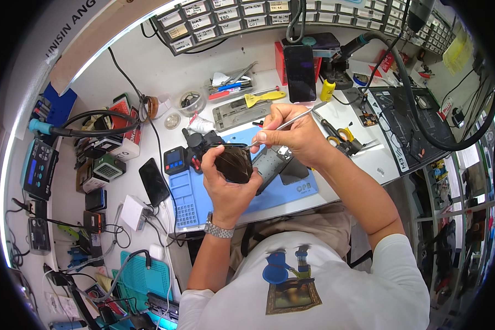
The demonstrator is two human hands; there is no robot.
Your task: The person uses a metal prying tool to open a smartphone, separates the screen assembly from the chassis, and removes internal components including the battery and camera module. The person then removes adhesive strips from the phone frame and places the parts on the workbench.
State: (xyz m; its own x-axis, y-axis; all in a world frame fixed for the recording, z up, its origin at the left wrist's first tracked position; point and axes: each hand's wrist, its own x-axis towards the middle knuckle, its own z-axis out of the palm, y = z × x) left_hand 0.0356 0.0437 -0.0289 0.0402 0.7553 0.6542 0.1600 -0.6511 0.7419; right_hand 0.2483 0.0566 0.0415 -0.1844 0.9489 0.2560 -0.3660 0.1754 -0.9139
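Hands (258, 159) work above cluttered white bench (363, 159).

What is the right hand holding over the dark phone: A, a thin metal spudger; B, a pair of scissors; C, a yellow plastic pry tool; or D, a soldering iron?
A: the right hand grips a thin metal spudger with its tip at the dark phone held in the left hand, above the blue work mat.
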